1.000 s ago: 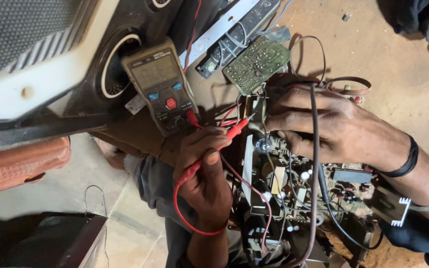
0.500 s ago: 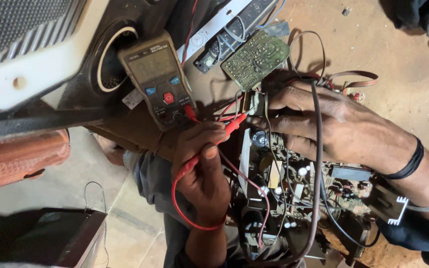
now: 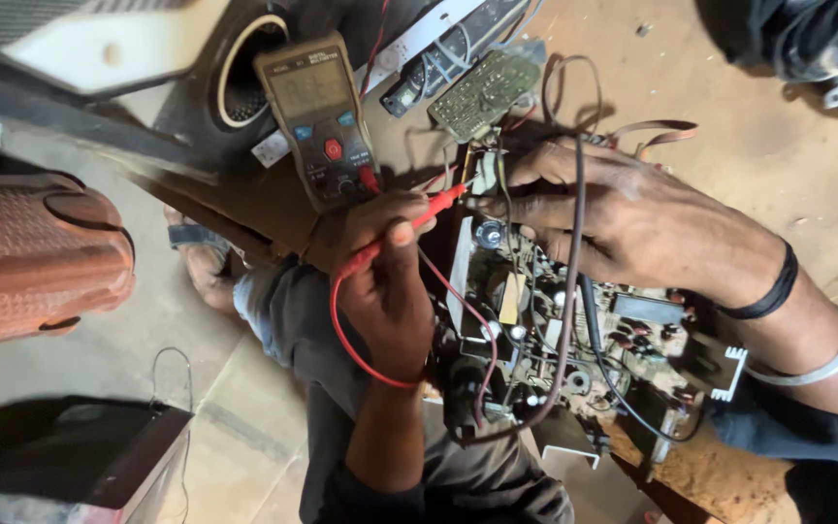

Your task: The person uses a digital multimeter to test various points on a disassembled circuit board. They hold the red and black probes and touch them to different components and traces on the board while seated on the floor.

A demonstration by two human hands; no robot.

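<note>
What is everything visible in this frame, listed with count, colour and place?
multimeter: 1, tan and dark, top centre, propped against a speaker
red probe: 1, red with red lead, in the left hand
large circuit board: 1, dark, crowded with parts, centre, under both hands
small circuit board: 1, green, top centre
speaker: 1, black with pale ring, top left
ribbed object: 1, reddish brown, left edge
left hand: grips the red probe
right hand: rests on the large circuit board, black band and metal bangle at wrist

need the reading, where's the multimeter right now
In the head view, the multimeter lies upper left of centre, just above the left hand holding the red probe, beside the small green board.
</note>
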